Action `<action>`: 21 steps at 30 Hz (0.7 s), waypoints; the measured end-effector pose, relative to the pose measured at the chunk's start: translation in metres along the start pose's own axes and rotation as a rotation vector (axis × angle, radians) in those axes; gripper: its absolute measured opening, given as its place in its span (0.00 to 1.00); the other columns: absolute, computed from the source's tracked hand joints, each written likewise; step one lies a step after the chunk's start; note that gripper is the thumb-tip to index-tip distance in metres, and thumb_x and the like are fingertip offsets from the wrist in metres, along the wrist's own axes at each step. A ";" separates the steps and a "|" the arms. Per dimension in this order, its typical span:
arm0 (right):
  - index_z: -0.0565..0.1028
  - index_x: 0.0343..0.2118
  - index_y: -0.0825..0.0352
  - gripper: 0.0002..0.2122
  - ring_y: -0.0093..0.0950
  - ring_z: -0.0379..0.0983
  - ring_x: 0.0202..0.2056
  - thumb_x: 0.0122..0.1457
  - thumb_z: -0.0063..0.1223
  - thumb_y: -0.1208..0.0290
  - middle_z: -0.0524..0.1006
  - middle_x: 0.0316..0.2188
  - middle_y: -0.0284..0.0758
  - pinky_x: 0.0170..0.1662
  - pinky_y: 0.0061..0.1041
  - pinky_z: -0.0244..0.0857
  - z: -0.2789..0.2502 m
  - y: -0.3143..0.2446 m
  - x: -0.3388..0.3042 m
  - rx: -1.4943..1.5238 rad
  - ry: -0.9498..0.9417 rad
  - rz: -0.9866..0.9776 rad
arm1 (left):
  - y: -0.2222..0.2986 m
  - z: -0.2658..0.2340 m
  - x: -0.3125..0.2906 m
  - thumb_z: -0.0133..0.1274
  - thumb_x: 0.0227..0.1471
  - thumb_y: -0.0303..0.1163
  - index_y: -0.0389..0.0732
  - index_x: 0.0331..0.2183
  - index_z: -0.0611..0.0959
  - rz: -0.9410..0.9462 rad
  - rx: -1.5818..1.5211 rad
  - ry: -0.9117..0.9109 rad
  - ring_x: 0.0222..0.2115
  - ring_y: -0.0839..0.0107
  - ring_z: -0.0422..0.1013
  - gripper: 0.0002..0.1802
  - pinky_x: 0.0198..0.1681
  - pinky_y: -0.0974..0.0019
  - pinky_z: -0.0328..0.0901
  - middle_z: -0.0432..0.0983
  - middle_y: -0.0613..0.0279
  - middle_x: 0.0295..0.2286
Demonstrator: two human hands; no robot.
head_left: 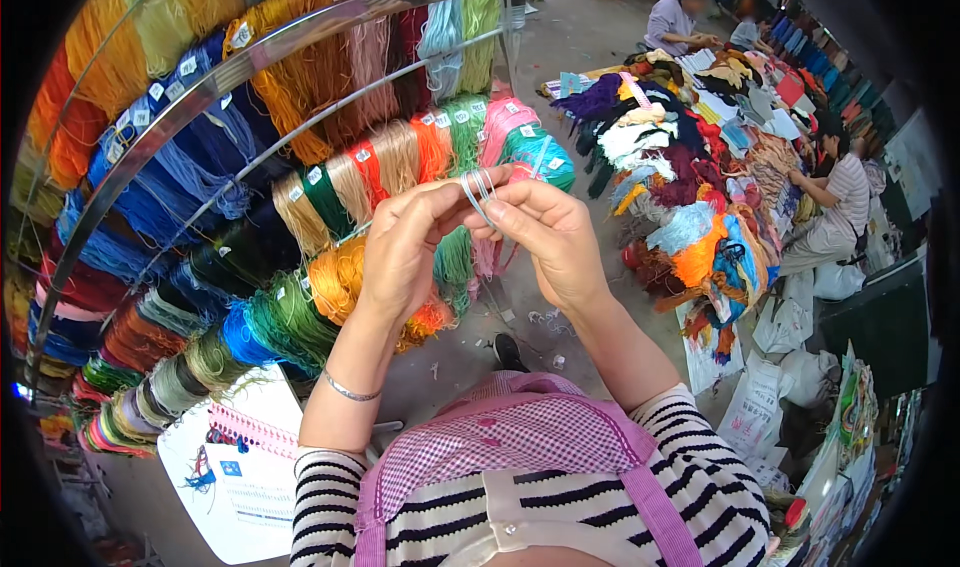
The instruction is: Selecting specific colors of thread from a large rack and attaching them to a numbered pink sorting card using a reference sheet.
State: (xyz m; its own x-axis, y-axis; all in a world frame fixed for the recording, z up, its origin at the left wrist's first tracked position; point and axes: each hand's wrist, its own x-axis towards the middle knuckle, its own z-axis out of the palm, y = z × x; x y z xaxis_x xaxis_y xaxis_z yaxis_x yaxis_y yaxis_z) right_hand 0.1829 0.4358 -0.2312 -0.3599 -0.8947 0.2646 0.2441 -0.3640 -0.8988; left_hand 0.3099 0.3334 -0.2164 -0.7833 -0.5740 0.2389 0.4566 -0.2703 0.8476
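Both of my hands are raised at chest height before a rack of coloured thread. Between them a small loop of pale blue-grey thread (478, 189) is stretched, its strands running over the fingertips. My left hand (405, 232) pinches the loop from the left, with thumb and fingers pressed together. From the right, my right hand (545, 232) pinches the same strands. The two sets of fingertips nearly meet. Behind the hands hang tagged thread skeins (395, 157) in tan, red, orange and green. Some ends of the strands are hidden by the fingers.
A curved metal rack (215, 87) loaded with skeins fills the left. At the lower left is a white board (265, 517) with papers and a pink thread card. On the right, people sit around a table heaped with coloured thread (690, 167). White sacks (755, 407) stand nearby.
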 end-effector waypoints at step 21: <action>0.61 0.59 0.62 0.20 0.12 0.50 0.08 0.67 0.39 0.64 0.59 0.09 0.21 0.14 0.15 0.43 -0.141 -0.096 0.006 0.361 0.034 -0.440 | -0.009 -0.061 0.225 0.61 0.46 0.32 0.35 0.31 0.81 0.824 1.412 0.492 0.18 0.73 0.65 0.11 0.26 0.70 0.63 0.71 0.63 0.18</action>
State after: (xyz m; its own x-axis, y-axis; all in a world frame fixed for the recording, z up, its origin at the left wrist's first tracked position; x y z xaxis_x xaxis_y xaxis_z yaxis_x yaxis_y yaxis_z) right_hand 0.0305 0.5017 -0.1929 -0.5246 -0.6324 0.5700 0.3550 -0.7710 -0.5287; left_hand 0.1554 0.1598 -0.1986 -0.2310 -0.4409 0.8673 -0.2695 0.8856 0.3784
